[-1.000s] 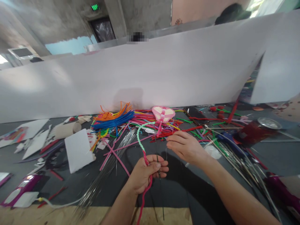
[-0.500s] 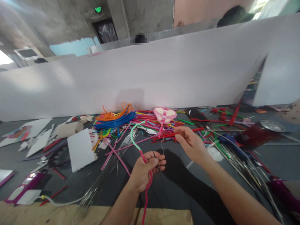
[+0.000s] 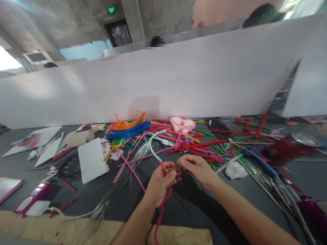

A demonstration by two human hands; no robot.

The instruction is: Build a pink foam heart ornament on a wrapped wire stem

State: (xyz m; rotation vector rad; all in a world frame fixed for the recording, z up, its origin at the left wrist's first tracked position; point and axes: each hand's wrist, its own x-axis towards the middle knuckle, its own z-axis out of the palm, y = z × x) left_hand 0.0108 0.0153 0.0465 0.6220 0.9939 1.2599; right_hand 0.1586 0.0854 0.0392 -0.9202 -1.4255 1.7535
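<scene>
Though by plywood (image 3: 76,228), left hand (image 3: 159,185) (roomy)

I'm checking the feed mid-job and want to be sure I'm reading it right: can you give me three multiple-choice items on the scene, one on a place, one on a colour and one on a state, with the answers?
1. Where is the pink-and-white heart-shaped piece?
A) Inside the red jar
B) On the heap of coloured stems, by the white partition
C) On the plywood edge

2. What colours does the twisted stem in the left hand show?
A) Blue and orange
B) Yellow and black
C) Pale green and pink

3. How is the right hand posed?
A) Fingers curled together, close by the left hand
B) Spread flat on the white sheet
C) Gripping the red jar

Answers: 1 B, it lies at the heap's far side; 2 C, green runs into pink along the stem; 3 A, its fingertips reach towards the left hand.
</scene>
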